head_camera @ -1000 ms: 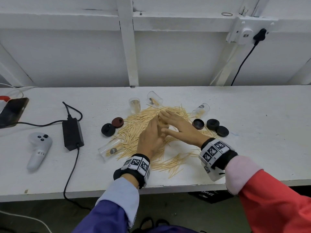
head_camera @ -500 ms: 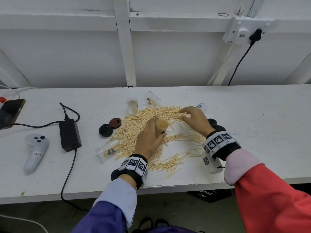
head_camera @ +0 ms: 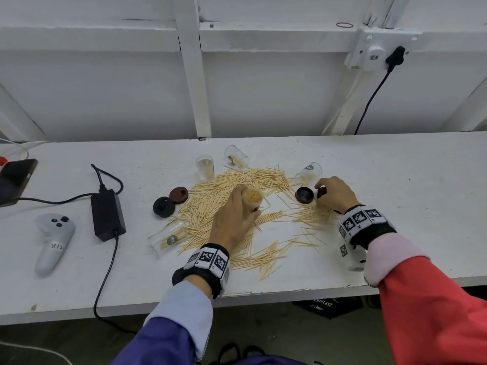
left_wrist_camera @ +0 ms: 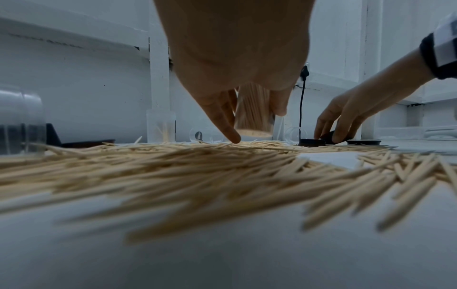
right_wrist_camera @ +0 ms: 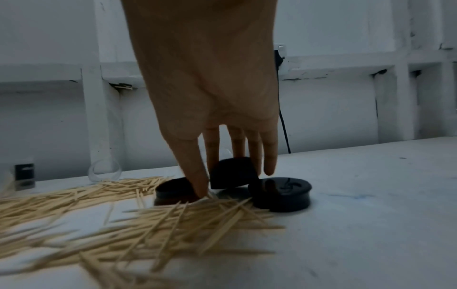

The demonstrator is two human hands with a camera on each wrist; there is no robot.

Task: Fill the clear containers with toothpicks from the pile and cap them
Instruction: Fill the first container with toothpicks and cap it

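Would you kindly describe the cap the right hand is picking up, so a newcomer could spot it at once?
Start at the toothpick pile mid-table; three dark caps sit at its right edge. The one you want is the black cap pinched in the right hand. It alone is tipped up on edge; its neighbours lie flat.

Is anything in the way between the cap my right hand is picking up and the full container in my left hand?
Only one low thing: an upturned cap lies between the tilted cap in the right hand and the full container in the left hand.
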